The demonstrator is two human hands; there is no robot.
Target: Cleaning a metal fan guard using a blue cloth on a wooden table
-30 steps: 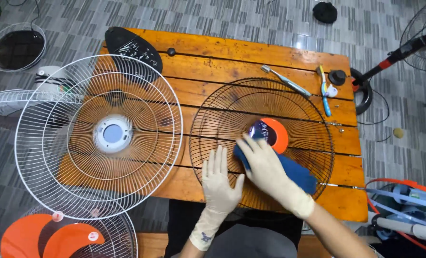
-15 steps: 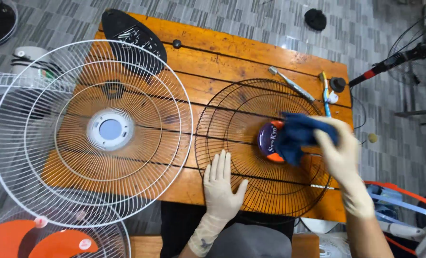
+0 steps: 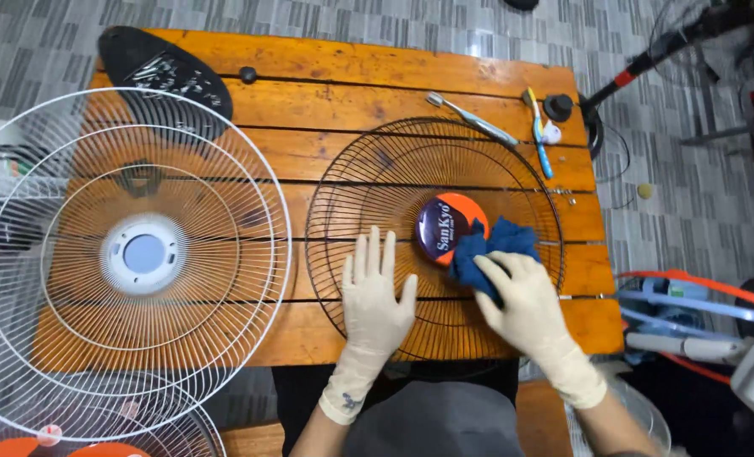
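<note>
**Head view: gloved hands on a dark wire fan guard**

Nearest the camera, left hand (image 3: 377, 296) in a pale glove, fingers spread and pressed flat on the near part of the dark wire fan guard (image 3: 368, 190), gripping nothing. Just to the right, gloved right hand (image 3: 522, 306) closed down on a blue cloth (image 3: 487, 245), bunched against the guard's wires. Touching the cloth's left edge, the round orange and dark centre badge (image 3: 445, 227) at the hub of the guard. Guard lying flat on the right half of the orange wooden table (image 3: 352, 72). Well to the left, a larger white fan guard (image 3: 140, 254) with a white hub, overhanging the table's left edge. Beyond the dark guard, a metal tool (image 3: 474, 120) and a blue-handled toothbrush (image 3: 539, 135) lying near each other. At the far left corner, a black oval tray of screws (image 3: 165, 72).
</note>
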